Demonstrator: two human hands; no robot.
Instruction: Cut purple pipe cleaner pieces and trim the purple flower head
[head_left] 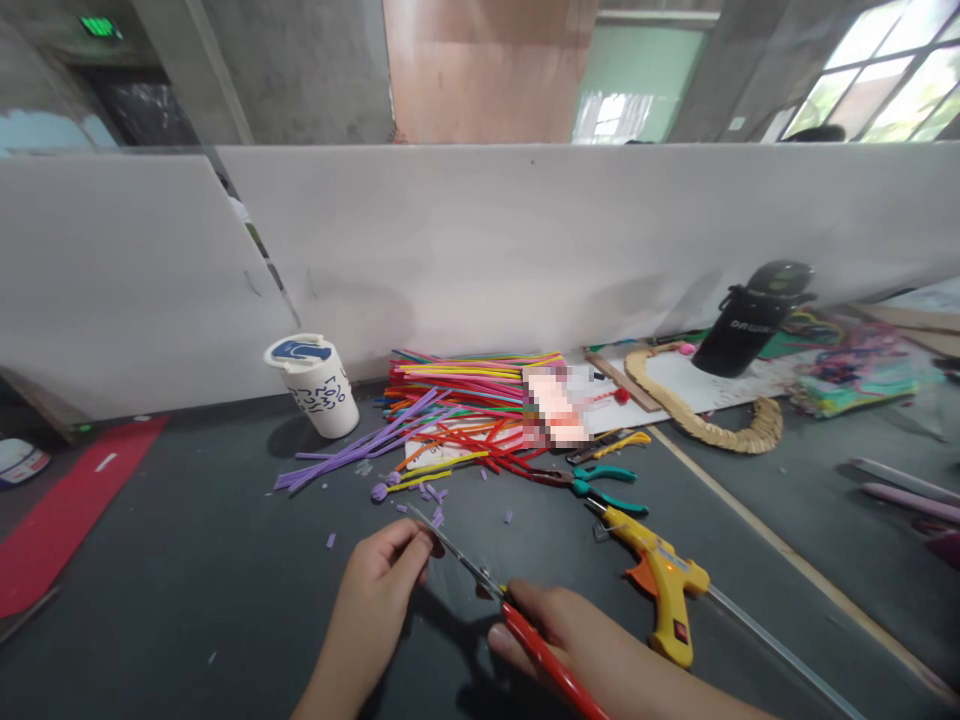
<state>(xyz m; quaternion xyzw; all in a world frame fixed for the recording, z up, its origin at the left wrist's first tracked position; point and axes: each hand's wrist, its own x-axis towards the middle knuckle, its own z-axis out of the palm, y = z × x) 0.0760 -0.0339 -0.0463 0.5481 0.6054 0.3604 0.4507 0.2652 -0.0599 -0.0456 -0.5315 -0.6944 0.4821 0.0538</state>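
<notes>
My right hand (pixel 551 625) grips a pair of scissors (pixel 540 650) with red handles, its blades pointing up and to the left. The blade tips reach the fingertips of my left hand (pixel 386 575). Thumb and fingers of that hand are pinched together; whatever sits between them is too small or hidden to make out. Just beyond lie small purple cut pieces (pixel 437 517) and a yellow pipe cleaner (pixel 420 482) with a purple fuzzy ball (pixel 379 492) at its end. Long purple pipe cleaners (pixel 360 447) lie further back.
A yellow glue gun (pixel 664 580) and teal-handled pliers (pixel 600 480) lie to the right. Coloured pipe cleaners (pixel 457 375) are heaped at the back beside a white cup (pixel 319 390). A black bottle (pixel 750 325) stands back right. A white partition (pixel 480 240) borders the table.
</notes>
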